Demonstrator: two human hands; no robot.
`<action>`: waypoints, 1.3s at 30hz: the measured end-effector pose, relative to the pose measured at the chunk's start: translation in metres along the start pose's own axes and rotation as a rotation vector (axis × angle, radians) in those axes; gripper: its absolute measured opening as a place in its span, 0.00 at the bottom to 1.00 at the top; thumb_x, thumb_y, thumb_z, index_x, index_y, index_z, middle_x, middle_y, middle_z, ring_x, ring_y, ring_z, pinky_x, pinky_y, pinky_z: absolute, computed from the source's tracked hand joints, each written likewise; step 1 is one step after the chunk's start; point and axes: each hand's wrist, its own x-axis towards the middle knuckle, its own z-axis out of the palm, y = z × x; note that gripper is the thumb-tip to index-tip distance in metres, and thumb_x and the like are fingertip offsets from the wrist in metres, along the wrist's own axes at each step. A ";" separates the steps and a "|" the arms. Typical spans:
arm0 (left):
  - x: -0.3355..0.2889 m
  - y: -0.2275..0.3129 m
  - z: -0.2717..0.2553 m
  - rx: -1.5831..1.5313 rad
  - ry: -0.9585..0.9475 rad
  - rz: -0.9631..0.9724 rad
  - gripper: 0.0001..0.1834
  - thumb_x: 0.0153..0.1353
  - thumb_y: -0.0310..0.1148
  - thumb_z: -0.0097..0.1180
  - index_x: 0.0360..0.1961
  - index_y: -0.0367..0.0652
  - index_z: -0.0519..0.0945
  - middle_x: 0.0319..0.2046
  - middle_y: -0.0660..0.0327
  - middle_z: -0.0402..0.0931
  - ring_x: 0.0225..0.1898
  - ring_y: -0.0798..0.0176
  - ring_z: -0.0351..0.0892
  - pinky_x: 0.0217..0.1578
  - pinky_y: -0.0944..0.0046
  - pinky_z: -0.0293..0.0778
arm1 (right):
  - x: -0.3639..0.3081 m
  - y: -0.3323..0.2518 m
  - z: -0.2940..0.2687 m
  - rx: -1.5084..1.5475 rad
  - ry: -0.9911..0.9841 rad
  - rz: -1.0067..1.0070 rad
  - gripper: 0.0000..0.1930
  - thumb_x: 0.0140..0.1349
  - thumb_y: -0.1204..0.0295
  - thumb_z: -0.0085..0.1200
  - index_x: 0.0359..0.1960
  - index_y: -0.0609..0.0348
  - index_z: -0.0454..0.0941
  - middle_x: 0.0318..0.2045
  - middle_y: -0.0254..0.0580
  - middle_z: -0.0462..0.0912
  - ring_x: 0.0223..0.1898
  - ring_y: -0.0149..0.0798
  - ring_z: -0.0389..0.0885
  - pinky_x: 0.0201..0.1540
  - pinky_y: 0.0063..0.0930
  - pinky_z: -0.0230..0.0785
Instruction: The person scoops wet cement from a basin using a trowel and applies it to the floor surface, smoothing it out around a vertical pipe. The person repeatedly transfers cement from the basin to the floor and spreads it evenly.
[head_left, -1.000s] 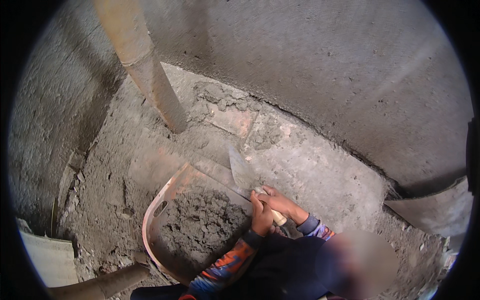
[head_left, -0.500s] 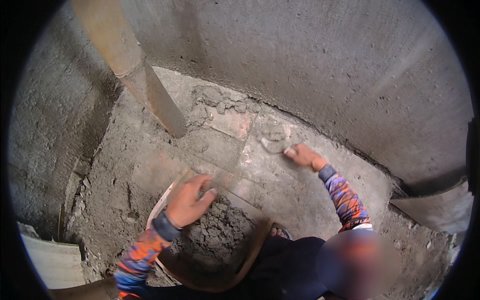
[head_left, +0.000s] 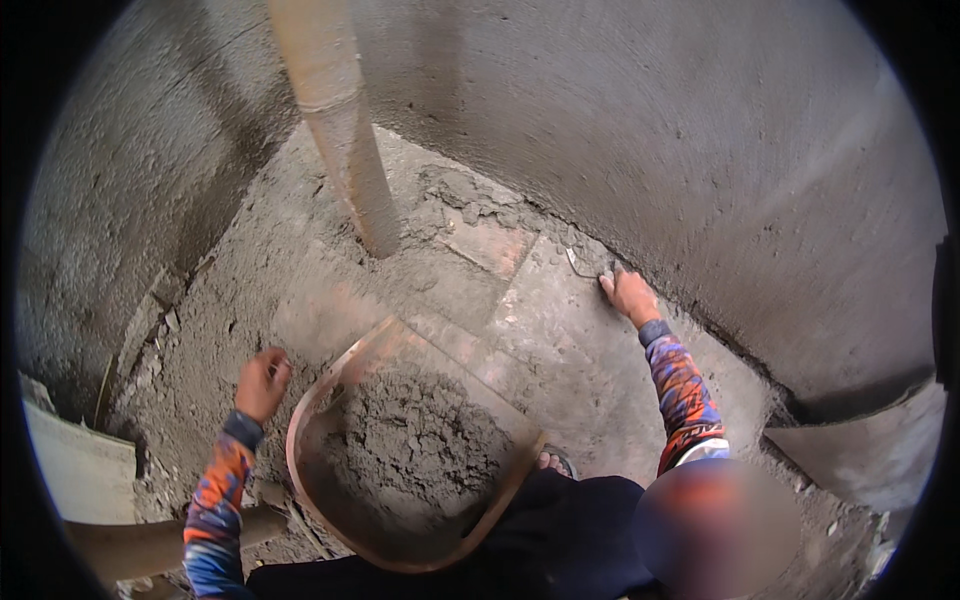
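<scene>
My right hand is closed on a trowel at the foot of the far wall. The trowel's thin bent metal neck shows to the left of the fingers; most of its blade cannot be made out. To the left of a round-rimmed pan, my left hand hangs with loosely curled fingers and nothing visible in them. Grey, crumbly wet mortar lies in the pan, close in front of my legs.
A bamboo pole stands on the floor near the corner. Rough plastered walls rise behind and at left. Mortar lumps lie along the far wall's foot. Curved panels lean at both sides. My sandalled foot is beside the pan.
My left hand has moved from above the mortar pan out to its left. My right hand has carried the trowel rightward, closer to the far wall. The view has shifted slightly.
</scene>
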 end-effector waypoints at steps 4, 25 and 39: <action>0.005 -0.086 -0.008 0.217 -0.093 -0.176 0.16 0.55 0.36 0.55 0.40 0.34 0.77 0.28 0.47 0.78 0.31 0.46 0.79 0.34 0.55 0.74 | -0.024 -0.018 -0.009 -0.071 0.042 -0.027 0.24 0.63 0.51 0.46 0.43 0.63 0.73 0.32 0.60 0.81 0.38 0.58 0.80 0.40 0.49 0.73; -0.071 -0.137 0.082 -0.188 -0.266 -0.301 0.28 0.67 0.50 0.43 0.28 0.32 0.76 0.14 0.49 0.64 0.18 0.62 0.67 0.25 0.56 0.67 | -0.078 0.073 0.012 0.135 -0.049 -0.099 0.29 0.63 0.46 0.42 0.36 0.65 0.77 0.31 0.64 0.79 0.37 0.62 0.78 0.41 0.50 0.70; -0.058 -0.124 0.071 -0.019 -0.317 -0.157 0.19 0.63 0.42 0.48 0.34 0.35 0.80 0.20 0.44 0.74 0.19 0.52 0.75 0.27 0.57 0.71 | -0.093 0.019 -0.013 -0.130 0.108 0.004 0.23 0.62 0.49 0.46 0.40 0.59 0.74 0.30 0.56 0.81 0.33 0.57 0.81 0.34 0.48 0.74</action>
